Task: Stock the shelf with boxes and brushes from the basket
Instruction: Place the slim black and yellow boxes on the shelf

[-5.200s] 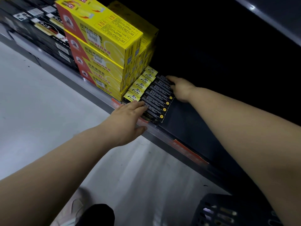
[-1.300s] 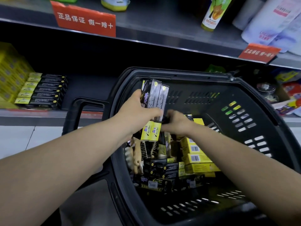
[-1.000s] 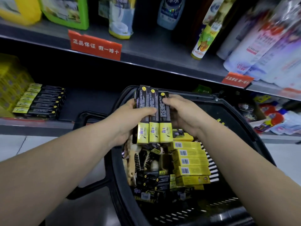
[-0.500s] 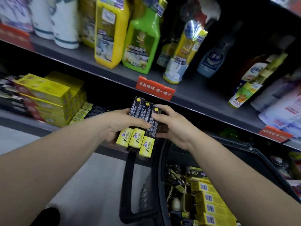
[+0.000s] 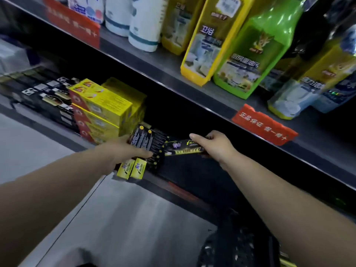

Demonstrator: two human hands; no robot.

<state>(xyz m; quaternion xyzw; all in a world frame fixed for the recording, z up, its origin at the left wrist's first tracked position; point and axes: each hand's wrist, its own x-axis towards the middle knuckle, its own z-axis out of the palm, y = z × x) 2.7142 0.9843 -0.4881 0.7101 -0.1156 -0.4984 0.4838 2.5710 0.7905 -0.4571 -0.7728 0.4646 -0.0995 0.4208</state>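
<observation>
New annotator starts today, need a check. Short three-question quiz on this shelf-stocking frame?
1. True or false: the right hand holds a single box turned sideways.
2. How many slim boxes does the left hand grip? A) one B) two C) four
3. Fill in: the big cartons stacked left of the hands are mostly ____.
Key: 1 true; 2 B; 3 yellow.
</observation>
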